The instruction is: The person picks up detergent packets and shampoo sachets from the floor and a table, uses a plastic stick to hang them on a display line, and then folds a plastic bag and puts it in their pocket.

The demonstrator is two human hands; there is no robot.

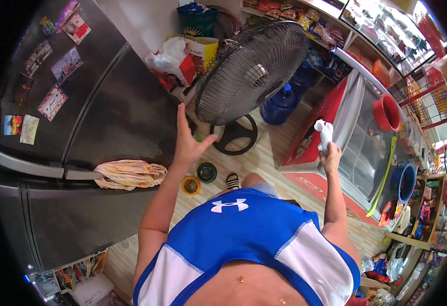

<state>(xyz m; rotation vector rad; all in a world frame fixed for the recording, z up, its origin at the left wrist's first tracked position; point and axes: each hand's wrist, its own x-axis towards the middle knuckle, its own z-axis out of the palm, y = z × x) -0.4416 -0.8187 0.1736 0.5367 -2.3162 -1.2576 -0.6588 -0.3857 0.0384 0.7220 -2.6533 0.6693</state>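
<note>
Raised at the left of centre, my left hand (191, 138) has its fingers and thumb spread with nothing between them. It appears just below the wire cage of a dark stand fan (252, 72); whether they touch cannot be told. My right hand (330, 155) is closed around a crumpled white cloth (324, 132), whose upper part sticks out above the fist. That hand is in front of a red and white chest freezer (315, 126) with a glass top. The fan's black round base (234, 147) stands on the wood-look floor.
A dark refrigerator (120, 107) at left has a patterned cloth (131, 174) on its handle. Two pet bowls, one yellow (191, 185) and one dark green (207, 173), lie on the floor. Blue water jugs (280, 105) stand behind the fan. A red basin (387, 112) and a blue basin (403, 183) top the freezer.
</note>
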